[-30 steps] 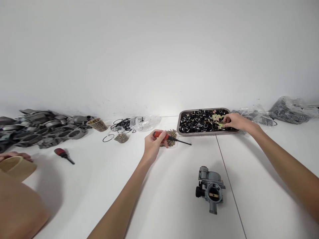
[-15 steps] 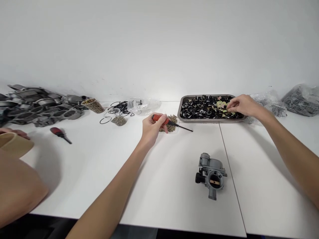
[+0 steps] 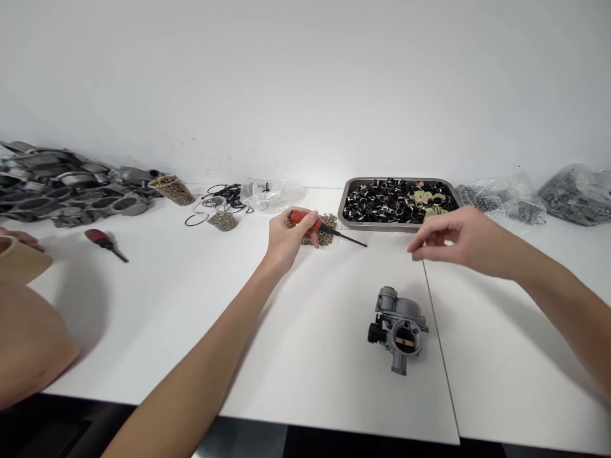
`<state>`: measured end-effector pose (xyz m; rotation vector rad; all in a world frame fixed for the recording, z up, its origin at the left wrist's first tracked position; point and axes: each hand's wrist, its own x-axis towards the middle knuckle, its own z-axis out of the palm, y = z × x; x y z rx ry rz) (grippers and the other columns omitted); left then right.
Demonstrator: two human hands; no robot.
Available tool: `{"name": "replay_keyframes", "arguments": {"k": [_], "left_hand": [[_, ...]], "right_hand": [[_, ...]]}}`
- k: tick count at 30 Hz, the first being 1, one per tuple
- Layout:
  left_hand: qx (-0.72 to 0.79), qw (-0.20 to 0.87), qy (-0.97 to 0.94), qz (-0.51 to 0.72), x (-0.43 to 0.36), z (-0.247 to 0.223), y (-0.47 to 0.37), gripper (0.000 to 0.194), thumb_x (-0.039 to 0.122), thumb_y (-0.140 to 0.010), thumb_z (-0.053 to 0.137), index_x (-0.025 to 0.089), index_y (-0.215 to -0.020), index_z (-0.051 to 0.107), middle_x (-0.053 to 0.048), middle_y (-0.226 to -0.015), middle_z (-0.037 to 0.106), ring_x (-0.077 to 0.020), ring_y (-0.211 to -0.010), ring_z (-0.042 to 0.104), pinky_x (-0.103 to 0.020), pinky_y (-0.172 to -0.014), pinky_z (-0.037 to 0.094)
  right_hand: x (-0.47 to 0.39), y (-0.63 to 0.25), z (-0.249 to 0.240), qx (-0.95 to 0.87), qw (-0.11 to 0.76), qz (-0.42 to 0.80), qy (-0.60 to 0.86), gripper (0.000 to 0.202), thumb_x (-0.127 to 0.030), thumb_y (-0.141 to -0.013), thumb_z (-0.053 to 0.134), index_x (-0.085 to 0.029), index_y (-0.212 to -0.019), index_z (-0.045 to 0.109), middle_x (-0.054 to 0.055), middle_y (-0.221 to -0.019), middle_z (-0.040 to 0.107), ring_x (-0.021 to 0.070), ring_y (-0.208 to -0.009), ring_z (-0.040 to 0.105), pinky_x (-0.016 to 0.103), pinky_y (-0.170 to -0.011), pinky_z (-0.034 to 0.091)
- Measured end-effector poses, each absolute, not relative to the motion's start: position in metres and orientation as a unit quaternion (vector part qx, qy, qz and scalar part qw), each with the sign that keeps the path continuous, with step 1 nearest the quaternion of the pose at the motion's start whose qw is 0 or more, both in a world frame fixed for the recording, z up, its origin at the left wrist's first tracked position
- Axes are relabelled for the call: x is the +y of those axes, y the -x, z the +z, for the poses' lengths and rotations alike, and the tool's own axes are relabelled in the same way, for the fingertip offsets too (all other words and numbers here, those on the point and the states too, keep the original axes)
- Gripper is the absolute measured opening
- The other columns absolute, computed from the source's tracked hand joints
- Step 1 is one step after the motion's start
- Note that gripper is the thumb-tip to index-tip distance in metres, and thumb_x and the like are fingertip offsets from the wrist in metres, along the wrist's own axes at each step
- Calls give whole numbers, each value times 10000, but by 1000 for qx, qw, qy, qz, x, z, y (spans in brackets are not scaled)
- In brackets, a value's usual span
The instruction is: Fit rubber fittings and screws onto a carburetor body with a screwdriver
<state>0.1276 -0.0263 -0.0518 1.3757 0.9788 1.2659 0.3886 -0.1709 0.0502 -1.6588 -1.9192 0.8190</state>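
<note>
My left hand (image 3: 289, 236) is closed round the red and black handle of a screwdriver (image 3: 308, 221), its shaft pointing right, beside a small container of brass-coloured screws (image 3: 328, 230). In the air in front of the tray my right hand (image 3: 446, 236) has thumb and fingertips pinched together; anything between them is too small to make out. A grey metal carburetor (image 3: 401, 324) with a black knob rests on the white table below that hand. The dark metal tray (image 3: 342, 213) holds many black clamp-like parts and some yellowish plates.
Grey metal castings (image 3: 71, 184) are heaped at the far left, near a cup of brass parts (image 3: 172, 189). Black rings (image 3: 226, 196) and plastic bags (image 3: 573, 194) line the wall. Another screwdriver (image 3: 105, 243) lies left, near another person's arm (image 3: 33, 343).
My right hand has left the tray and come nearer, above the table behind the carburetor. My left hand still holds the screwdriver. The view has shifted slightly.
</note>
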Motion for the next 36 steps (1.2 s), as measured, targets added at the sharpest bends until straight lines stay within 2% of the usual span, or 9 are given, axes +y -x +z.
{"name": "replay_keyframes", "arguments": {"k": [8, 16, 24, 31, 36], "left_hand": [[396, 490, -580, 516, -26, -56, -126, 281, 412, -734, 725, 180, -805, 581, -46, -749, 692, -116, -415, 523, -284, -460, 501], [408, 486, -576, 515, -25, -57, -126, 331, 451, -708, 747, 185, -796, 571, -38, -754, 693, -117, -411, 524, -283, -456, 491], [415, 478, -581, 511, -23, -59, -125, 305, 435, -744, 730, 188, -804, 561, -33, -756, 687, -110, -429, 533, -271, -471, 483], [409, 477, -583, 515, -22, -60, -125, 317, 437, -722, 740, 187, -799, 560, -23, -750, 693, -99, -408, 526, -259, -455, 484], [409, 471, -590, 513, -22, -61, -124, 291, 417, -752, 721, 184, -810, 557, -22, -743, 680, -100, -411, 535, -260, -460, 486]], "right_hand": [[-203, -359, 55, -679, 168, 487, 523, 127, -267, -808, 656, -221, -830, 773, 29, -807, 710, 132, -611, 652, 250, -564, 539], [-204, -359, 40, -729, 129, 455, 495, 176, -204, -806, 598, -235, -793, 770, 38, -825, 705, 145, -622, 621, 258, -524, 473], [-205, -355, 38, -715, 125, 483, 490, 221, -191, -801, 587, -235, -960, 736, 14, -693, 640, 102, -511, 507, 233, -443, 313], [-205, -351, 36, -713, 110, 488, 492, 300, -157, -809, 576, -247, -1069, 696, -4, -669, 619, 93, -501, 492, 229, -445, 302], [-206, -350, 40, -736, 89, 459, 490, 288, -131, -814, 562, -251, -1027, 714, 7, -665, 606, 118, -563, 515, 239, -485, 333]]}}
